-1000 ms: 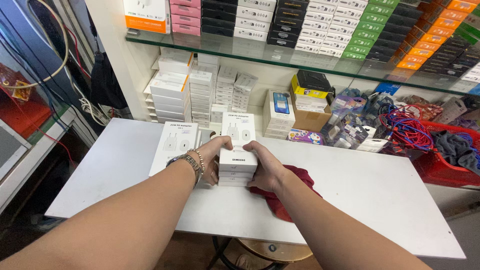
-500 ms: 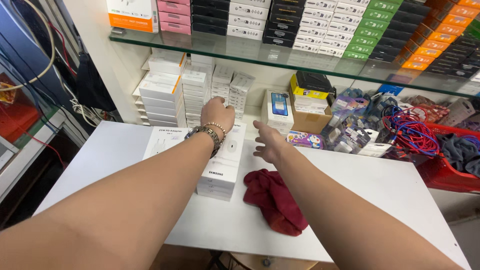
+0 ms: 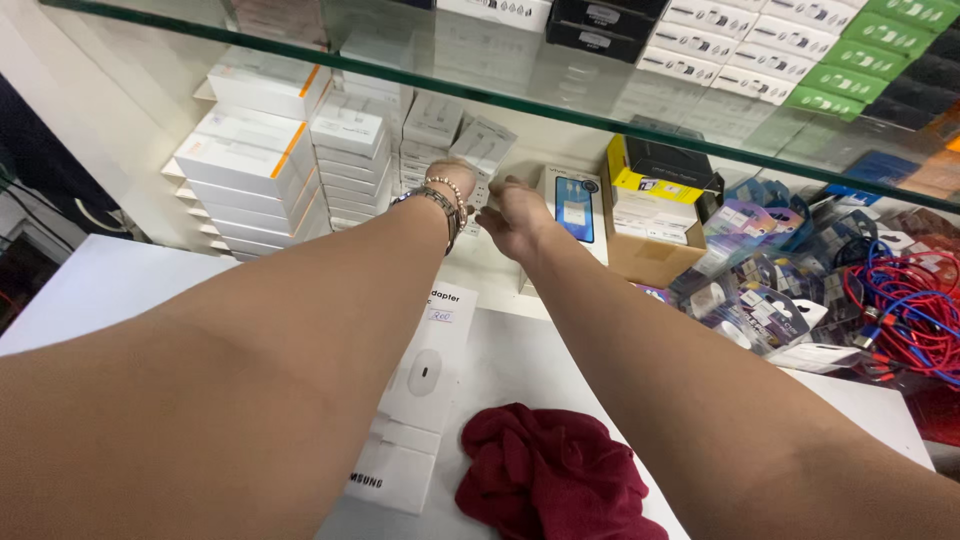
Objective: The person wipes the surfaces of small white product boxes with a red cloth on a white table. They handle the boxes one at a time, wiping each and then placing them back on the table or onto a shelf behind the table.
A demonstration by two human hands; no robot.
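White boxes reached under the glass shelf

White boxes (image 3: 470, 150) stand under the glass shelf (image 3: 560, 105). Both hands, over the worktop (image 3: 560, 360) half a second ago, now reach there: left hand (image 3: 452, 185) and right hand (image 3: 515, 215) touch them; grip unclear.

**Bright, even light, a bit soft up close**

You've got plenty of light here, flat and white, seemingly from overhead. The white table (image 3: 120, 290) nearly blows out at 9 o'clock. Shadows are weak, just a soft one under the red cloth (image 3: 550, 470). The glass shelf (image 3: 560, 105) along 12 o'clock throws hazy reflections over the boxes behind it. Your forearms at 6 o'clock look stretched by the wide lens, and your hands show slight motion blur.
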